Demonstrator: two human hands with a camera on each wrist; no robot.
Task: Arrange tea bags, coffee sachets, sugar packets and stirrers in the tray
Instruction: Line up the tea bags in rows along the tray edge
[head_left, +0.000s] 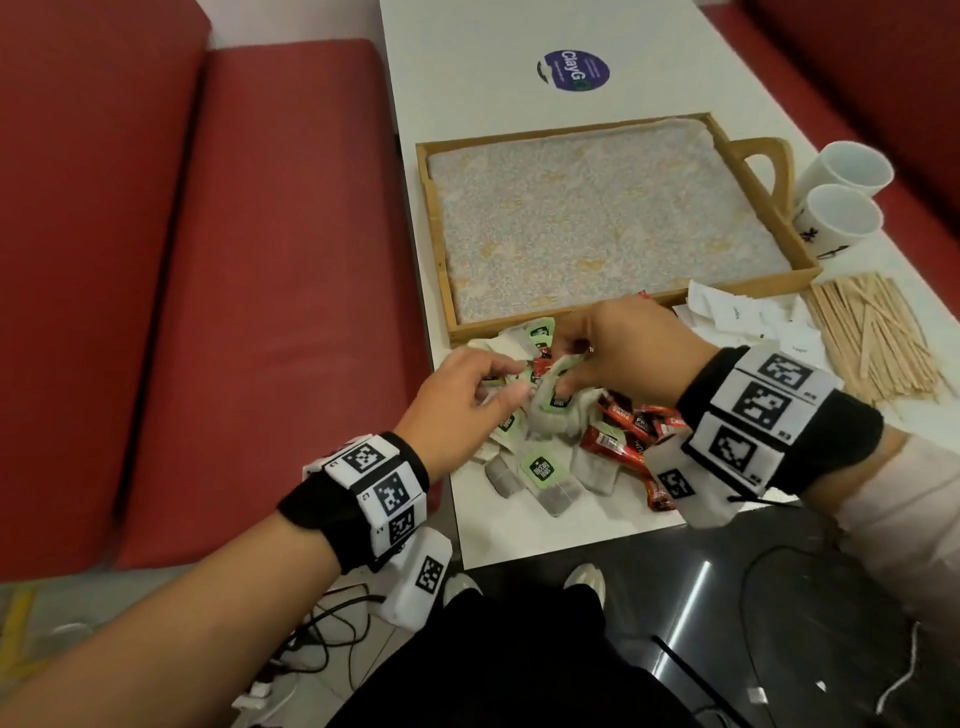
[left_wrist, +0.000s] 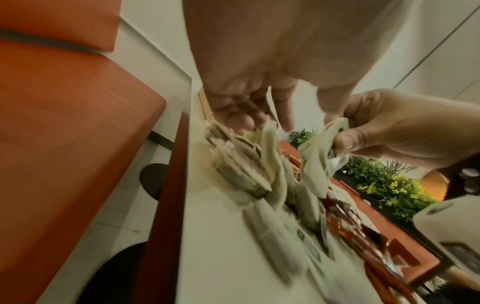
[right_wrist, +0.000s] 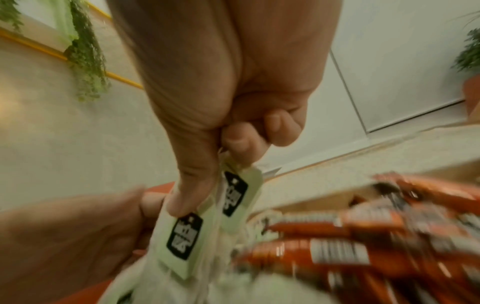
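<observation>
A wooden tray (head_left: 437, 249) with a speckled liner lies on the white table, nothing in it. Just in front of it sits a heap of tea bags (head_left: 540, 470) with green tags, mixed with red coffee sachets (head_left: 623, 421). White sugar packets (head_left: 737, 317) and a bundle of wooden stirrers (head_left: 878, 338) lie to the right. My right hand (head_left: 566, 364) grips a bunch of tea bags (right_wrist: 182, 236) by their tags, lifted just above the heap. My left hand (head_left: 506, 382) is beside it and pinches a tea bag tag (left_wrist: 271, 107) from the same cluster.
Two white cups (head_left: 844, 192) stand by the tray's right handle. A blue round sticker (head_left: 574, 70) marks the far table. Red sofa cushions (head_left: 234, 260) flank the table's left edge, close to my left hand. Cables lie on the floor below.
</observation>
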